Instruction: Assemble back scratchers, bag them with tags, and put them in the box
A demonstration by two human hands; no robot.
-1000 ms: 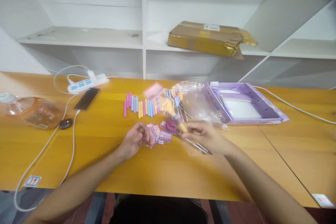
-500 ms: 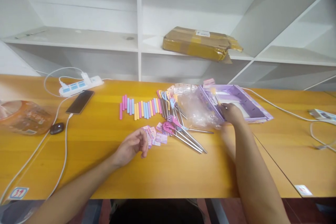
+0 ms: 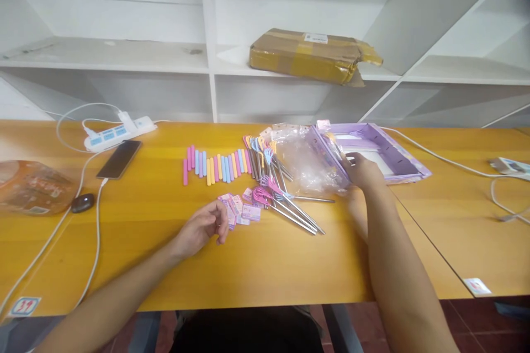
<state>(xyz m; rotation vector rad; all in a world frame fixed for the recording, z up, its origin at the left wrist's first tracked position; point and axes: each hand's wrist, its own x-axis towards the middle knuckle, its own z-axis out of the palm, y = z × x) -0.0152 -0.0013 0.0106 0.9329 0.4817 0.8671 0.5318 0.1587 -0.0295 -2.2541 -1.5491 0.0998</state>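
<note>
The right hand is now at the left side of the purple box, no longer over the metal rods; the clear packet with a pink header has gone with it, from above the table to the box's left side; the left hand has drawn back from the small pink cards; the orange-labelled bottle has lost its cap to the view's left edge.

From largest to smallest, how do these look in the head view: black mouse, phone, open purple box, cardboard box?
1. Cardboard box and open purple box: too alike to rank
2. Phone
3. Black mouse
</note>
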